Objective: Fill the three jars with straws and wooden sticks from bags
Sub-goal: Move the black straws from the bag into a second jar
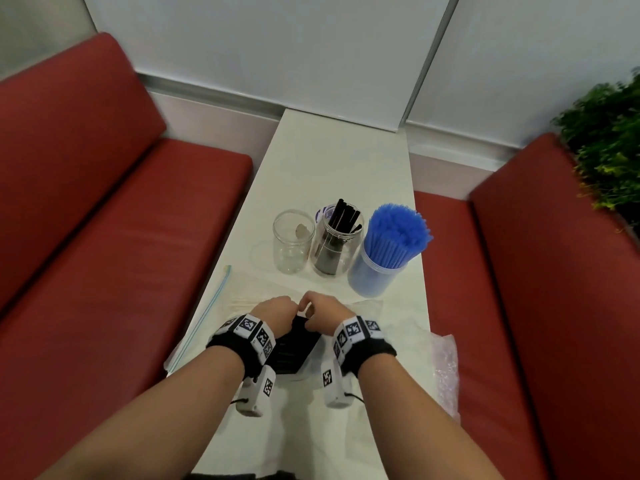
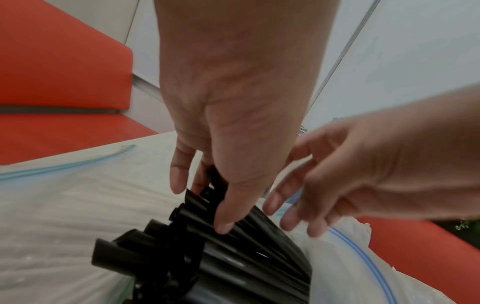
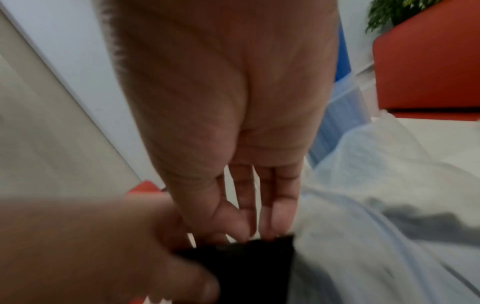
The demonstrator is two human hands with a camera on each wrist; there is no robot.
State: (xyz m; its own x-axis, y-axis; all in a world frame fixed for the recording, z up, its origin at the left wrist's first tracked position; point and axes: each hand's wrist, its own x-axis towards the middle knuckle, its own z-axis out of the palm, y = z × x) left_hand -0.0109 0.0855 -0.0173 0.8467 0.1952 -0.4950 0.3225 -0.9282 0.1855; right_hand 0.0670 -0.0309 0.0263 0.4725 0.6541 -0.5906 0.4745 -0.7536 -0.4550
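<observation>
Three jars stand mid-table: an empty glass jar [image 1: 293, 240], a glass jar holding a few black straws [image 1: 337, 242], and a blue jar packed with blue straws [image 1: 388, 251]. Nearer me a bundle of black straws [image 1: 294, 344] [image 2: 233, 257] sticks out of a clear zip bag [image 1: 381, 327] [image 2: 350, 267]. My left hand [image 1: 273, 311] [image 2: 202, 205] pinches the tips of some black straws between thumb and fingers. My right hand [image 1: 322, 311] [image 3: 249, 230] is beside it, its thumb and fingers pinched at the bag's mouth edge; that view is blurred.
A second zip bag [image 1: 235, 292] with pale wooden sticks lies on the left of the white table [image 1: 339, 161]. A crumpled bag [image 1: 446, 368] hangs over the right edge. Red bench seats [image 1: 104, 237] flank the narrow table; a green plant [image 1: 609, 140] stands at the right.
</observation>
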